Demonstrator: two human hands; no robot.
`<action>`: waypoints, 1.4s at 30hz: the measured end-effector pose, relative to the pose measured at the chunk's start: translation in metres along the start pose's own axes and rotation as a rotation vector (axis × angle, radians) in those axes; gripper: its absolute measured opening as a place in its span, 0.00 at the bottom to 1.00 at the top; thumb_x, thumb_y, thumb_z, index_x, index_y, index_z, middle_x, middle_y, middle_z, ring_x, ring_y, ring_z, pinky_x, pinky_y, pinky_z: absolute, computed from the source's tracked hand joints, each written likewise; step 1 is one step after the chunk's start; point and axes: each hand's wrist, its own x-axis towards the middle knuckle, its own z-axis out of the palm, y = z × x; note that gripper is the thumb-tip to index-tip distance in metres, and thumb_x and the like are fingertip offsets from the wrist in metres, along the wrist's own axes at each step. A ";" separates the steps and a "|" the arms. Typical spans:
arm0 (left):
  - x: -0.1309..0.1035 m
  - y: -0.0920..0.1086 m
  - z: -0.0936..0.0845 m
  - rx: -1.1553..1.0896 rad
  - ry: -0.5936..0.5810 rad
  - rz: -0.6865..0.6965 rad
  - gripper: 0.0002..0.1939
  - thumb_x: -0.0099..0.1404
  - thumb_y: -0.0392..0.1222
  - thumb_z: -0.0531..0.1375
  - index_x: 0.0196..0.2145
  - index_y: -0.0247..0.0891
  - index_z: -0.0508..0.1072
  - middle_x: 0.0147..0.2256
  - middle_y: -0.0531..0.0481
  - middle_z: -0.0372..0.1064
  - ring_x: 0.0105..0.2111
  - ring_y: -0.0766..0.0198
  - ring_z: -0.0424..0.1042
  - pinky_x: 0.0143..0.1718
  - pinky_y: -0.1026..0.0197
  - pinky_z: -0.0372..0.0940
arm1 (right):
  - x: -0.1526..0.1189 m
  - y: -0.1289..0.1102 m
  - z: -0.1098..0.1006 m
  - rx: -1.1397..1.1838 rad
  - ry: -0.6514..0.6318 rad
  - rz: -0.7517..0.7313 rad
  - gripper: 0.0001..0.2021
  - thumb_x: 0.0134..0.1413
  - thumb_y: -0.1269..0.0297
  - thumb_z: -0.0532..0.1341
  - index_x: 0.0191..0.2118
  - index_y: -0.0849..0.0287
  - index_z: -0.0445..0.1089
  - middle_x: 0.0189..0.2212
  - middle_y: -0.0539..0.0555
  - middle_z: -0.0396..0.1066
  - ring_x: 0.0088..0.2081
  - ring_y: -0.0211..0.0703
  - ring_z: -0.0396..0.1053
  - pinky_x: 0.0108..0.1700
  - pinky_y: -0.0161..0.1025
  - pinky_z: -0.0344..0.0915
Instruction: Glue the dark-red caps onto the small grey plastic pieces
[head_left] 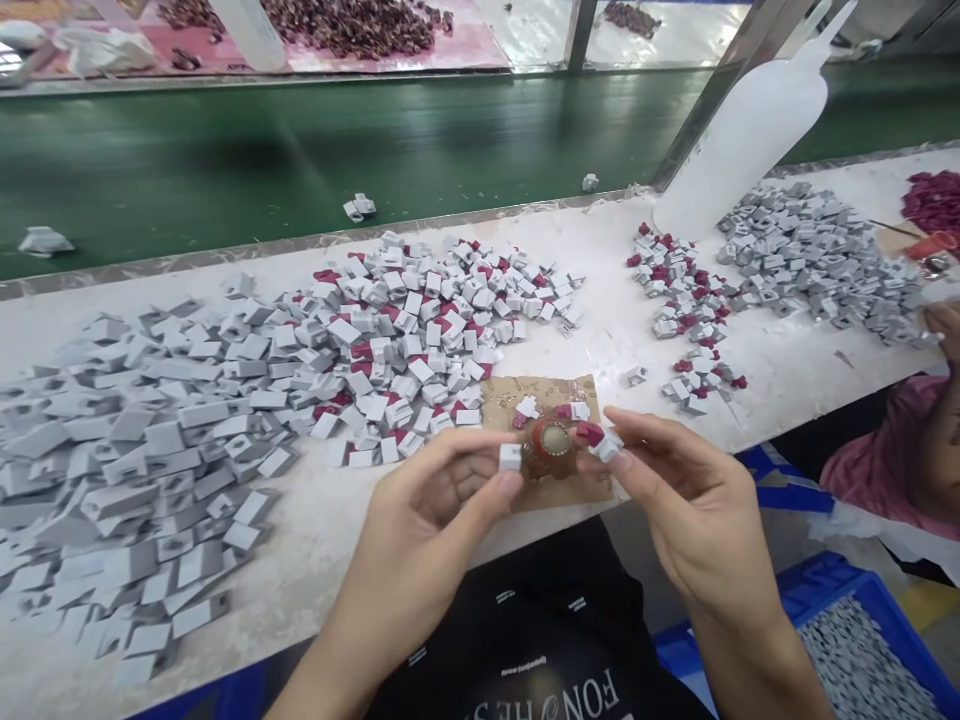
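Note:
My left hand (442,510) pinches a small grey plastic block (511,457) between thumb and forefinger. Across from it, my right hand (690,500) is closed on a grey and dark-red plastic piece (598,438), its red end pointing left. The two parts are held apart. Beneath them lies a brown cardboard sheet (570,493), wet-looking, with a small round dish (553,438) on it. Two more grey and red pieces rest on the cardboard behind the dish, one of them a small piece (526,410) at its left.
A heap of grey blocks (150,450) covers the left of the table, merging into grey-red pieces (420,330). A white squeeze bottle (750,140) leans at the back right beside a post. Beyond runs a green conveyor belt (300,150). Another person's arm (930,430) shows at right, above a blue crate (892,620).

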 end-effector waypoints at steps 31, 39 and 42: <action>0.152 0.110 -0.019 0.574 -0.041 0.314 0.15 0.74 0.51 0.75 0.52 0.39 0.89 0.37 0.49 0.86 0.36 0.57 0.85 0.38 0.57 0.78 | 0.186 -0.046 0.021 -0.190 -0.294 -0.081 0.20 0.72 0.53 0.76 0.64 0.50 0.85 0.50 0.55 0.88 0.47 0.51 0.86 0.54 0.53 0.87; 0.338 0.086 -0.030 0.741 0.196 0.210 0.19 0.83 0.43 0.64 0.33 0.30 0.79 0.39 0.52 0.83 0.48 0.56 0.85 0.51 0.53 0.77 | 0.377 0.005 0.065 -0.752 -0.030 -0.159 0.29 0.60 0.85 0.67 0.65 0.65 0.83 0.73 0.68 0.75 0.77 0.72 0.66 0.81 0.74 0.58; 0.375 0.065 -0.032 0.702 0.150 0.231 0.14 0.83 0.44 0.68 0.39 0.32 0.81 0.40 0.50 0.82 0.40 0.62 0.84 0.45 0.56 0.81 | 0.393 0.013 0.071 -0.738 -0.092 -0.133 0.20 0.57 0.86 0.70 0.52 0.62 0.88 0.66 0.64 0.82 0.74 0.71 0.69 0.81 0.72 0.58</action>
